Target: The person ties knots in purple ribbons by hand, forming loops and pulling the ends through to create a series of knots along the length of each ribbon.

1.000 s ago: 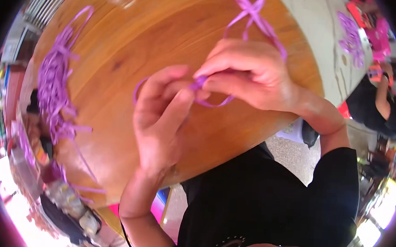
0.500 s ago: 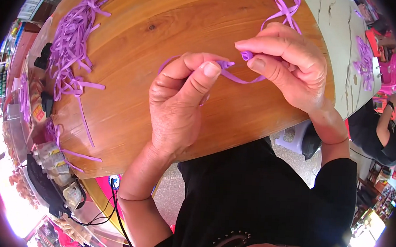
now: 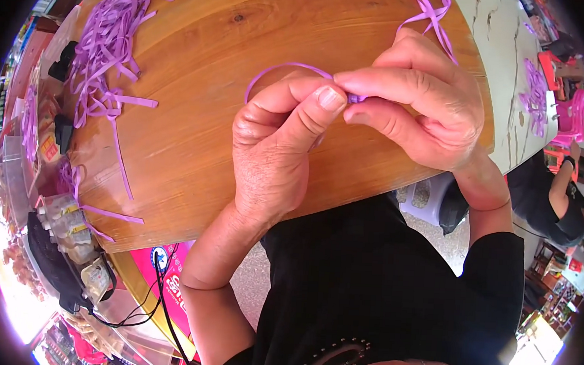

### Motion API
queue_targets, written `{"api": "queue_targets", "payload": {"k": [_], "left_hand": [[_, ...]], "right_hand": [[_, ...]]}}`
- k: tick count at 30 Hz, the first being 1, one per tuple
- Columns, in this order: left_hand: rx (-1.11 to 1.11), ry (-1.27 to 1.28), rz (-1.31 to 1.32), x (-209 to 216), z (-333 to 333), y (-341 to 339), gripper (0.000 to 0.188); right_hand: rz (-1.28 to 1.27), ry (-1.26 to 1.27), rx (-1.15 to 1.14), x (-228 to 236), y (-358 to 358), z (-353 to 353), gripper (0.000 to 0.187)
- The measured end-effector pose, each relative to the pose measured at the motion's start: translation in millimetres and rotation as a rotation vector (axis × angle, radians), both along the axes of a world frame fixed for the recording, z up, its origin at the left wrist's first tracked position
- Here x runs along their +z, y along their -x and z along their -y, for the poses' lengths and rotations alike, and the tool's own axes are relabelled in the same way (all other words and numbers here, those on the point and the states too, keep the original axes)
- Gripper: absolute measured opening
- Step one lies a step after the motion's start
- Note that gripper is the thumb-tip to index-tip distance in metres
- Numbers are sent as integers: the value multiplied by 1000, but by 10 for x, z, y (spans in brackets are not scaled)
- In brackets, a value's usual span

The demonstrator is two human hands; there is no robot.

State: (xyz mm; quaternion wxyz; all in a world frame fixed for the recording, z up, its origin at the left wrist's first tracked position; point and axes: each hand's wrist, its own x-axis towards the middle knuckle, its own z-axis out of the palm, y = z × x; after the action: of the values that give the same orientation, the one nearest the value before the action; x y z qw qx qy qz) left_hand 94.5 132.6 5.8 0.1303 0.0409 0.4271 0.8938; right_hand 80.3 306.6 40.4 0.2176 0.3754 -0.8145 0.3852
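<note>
My left hand (image 3: 274, 142) pinches a narrow purple strap between thumb and index finger, and part of the strap (image 3: 291, 64) arches in a loose loop above that hand. My right hand (image 3: 435, 101) meets it fingertip to fingertip over the tabletop. Between my right thumb and index finger a bit of the purple strap (image 3: 356, 98) shows, apparently curled up; the fingers cover most of it. The exact way the strap is folded there is hidden.
The wooden table (image 3: 196, 111) carries a heap of purple straps (image 3: 107, 47) at far left and a crossed strap (image 3: 429, 14) at the far right. A pale marbled surface (image 3: 496, 67) adjoins it. Another person (image 3: 549, 196) in black is at right. Clear packages (image 3: 68, 227) lie at left.
My hands have come together; the gap between their fingertips has closed. The strap that sagged between them now loops above my left hand. The view has shifted slightly.
</note>
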Motion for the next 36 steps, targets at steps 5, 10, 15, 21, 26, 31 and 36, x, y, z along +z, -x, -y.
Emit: {"api": "queue_targets", "payload": {"k": [5,10,15,21,26,31,36], "left_hand": [[21,48,-124,-55,25,-2,5],[69,273,-324,-85,45,51,5],[62,269,-367,-141,7,62,6],[22,295,-123,-91,-25,59,13],[28,306,-224,-132,-7,90,10],[63,358,-326,-209,-4,120,12],[83,501,-462,-199,-3,173,14]], "right_hand": [[-113,-62,24,30,22,27,29],[-125,-109,82,-4,62,-24,24],[-25,-90,95,-28,71,-36,23],[258,-122,-36,138,92,-78,21],[476,-41,-79,236,103,-151,22],[237,-96,44,107,173,-178,25],[560,136,-37,88,87,-183,28]]}}
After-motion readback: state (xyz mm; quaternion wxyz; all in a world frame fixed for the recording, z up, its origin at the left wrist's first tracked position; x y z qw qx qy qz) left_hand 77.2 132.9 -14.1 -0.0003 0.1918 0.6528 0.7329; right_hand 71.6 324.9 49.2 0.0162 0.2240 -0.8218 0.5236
